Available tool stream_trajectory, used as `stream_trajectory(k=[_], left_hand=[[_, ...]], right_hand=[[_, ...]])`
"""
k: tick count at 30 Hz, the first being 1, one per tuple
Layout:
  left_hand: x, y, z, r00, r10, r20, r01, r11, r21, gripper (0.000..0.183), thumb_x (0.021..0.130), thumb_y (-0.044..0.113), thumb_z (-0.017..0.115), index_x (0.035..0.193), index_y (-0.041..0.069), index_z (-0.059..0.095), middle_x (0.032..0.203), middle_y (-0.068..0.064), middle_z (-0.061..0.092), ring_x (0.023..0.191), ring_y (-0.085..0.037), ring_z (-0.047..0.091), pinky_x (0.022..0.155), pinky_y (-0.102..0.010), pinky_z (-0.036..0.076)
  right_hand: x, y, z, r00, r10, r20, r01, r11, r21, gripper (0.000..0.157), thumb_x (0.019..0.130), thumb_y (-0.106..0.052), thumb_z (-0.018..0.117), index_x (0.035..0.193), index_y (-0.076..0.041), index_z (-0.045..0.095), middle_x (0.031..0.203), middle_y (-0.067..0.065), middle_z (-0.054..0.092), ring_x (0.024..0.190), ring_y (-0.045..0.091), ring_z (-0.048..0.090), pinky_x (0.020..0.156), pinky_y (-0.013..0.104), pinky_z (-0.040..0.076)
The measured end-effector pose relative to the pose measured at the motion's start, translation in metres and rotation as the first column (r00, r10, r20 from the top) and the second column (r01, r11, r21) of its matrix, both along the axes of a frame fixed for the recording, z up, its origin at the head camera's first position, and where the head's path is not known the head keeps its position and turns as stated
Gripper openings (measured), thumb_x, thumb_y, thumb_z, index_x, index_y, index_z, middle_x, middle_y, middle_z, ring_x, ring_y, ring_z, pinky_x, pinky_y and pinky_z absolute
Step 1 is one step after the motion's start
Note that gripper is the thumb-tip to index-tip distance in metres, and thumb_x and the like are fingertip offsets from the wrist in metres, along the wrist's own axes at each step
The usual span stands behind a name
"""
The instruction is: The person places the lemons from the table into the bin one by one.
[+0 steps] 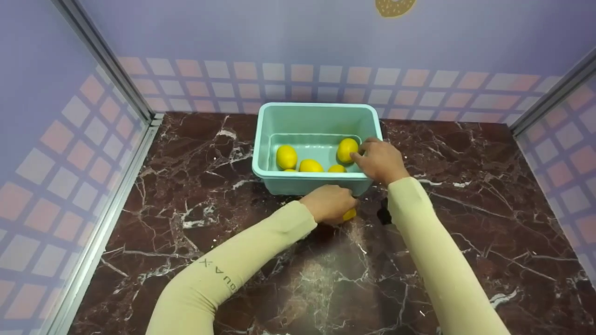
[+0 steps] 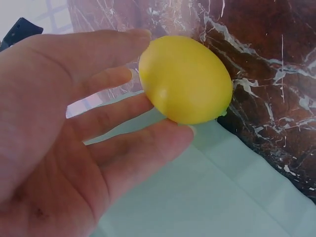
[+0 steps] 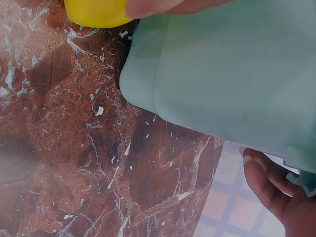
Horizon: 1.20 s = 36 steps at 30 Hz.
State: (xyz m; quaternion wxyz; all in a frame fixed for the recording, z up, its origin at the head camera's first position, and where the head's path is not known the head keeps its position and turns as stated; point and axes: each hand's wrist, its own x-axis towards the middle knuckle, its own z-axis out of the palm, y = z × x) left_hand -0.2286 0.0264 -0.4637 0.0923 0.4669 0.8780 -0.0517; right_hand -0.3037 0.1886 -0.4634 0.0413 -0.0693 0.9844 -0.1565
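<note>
My left hand [image 1: 329,203] is just in front of a light green plastic tub [image 1: 316,184]. Its thumb and fingers pinch a yellow lemon [image 2: 185,79], close beside the tub's front wall; in the head view the hand hides most of this lemon. At the tub's right rim is my right hand [image 1: 382,160], thumb over the inside and fingers [image 3: 266,180] along the outer wall, gripping the edge. Inside the tub lie several more lemons, one [image 1: 347,150] near the right thumb and another [image 1: 286,157] on the left side.
A dark marbled tabletop [image 1: 195,195] carries the tub. Behind it rises a lilac wall [image 1: 223,32] with a checked band, and metal-framed panels close both sides. Something small and black [image 1: 384,214] shows beside the right sleeve [image 1: 414,209].
</note>
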Motion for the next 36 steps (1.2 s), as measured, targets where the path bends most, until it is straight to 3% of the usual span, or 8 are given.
stream_trajectory(k=[10, 20, 36], left_hand=[[0.003, 0.001, -0.004, 0.997, -0.012, -0.076, 0.010, 1.000, -0.028, 0.017, 0.090, 0.019, 0.063, 0.106, 0.016, 0.071, 0.099, -0.005, 0.068, 0.082, -0.023, 0.068, 0.075, -0.039, 0.058], [0.003, 0.001, -0.011, 0.996, 0.004, -0.091, -0.005, 1.000, -0.013, 0.020, 0.092, 0.028, 0.062, 0.102, 0.015, 0.073, 0.099, -0.006, 0.070, 0.085, -0.024, 0.069, 0.076, -0.040, 0.058], [0.005, 0.002, -0.019, 0.999, 0.045, 0.010, -0.045, 0.997, -0.061, 0.027, 0.093, 0.027, 0.054, 0.102, 0.009, 0.073, 0.102, -0.007, 0.069, 0.084, -0.027, 0.069, 0.076, -0.041, 0.058]], right_hand=[[0.000, -0.001, 0.000, 1.000, -0.002, -0.004, 0.002, 1.000, 0.003, 0.044, 0.093, -0.043, 0.052, 0.106, -0.004, 0.070, 0.121, 0.013, 0.062, 0.104, 0.038, 0.061, 0.094, 0.054, 0.047], [0.000, -0.001, 0.000, 1.000, 0.001, -0.002, -0.001, 1.000, 0.006, 0.044, 0.093, -0.043, 0.053, 0.109, -0.004, 0.069, 0.124, 0.012, 0.061, 0.108, 0.038, 0.060, 0.096, 0.054, 0.046], [0.000, -0.001, 0.002, 1.000, 0.004, 0.000, -0.004, 1.000, 0.019, 0.045, 0.093, -0.043, 0.053, 0.107, -0.005, 0.070, 0.124, 0.013, 0.062, 0.108, 0.039, 0.060, 0.095, 0.056, 0.046]])
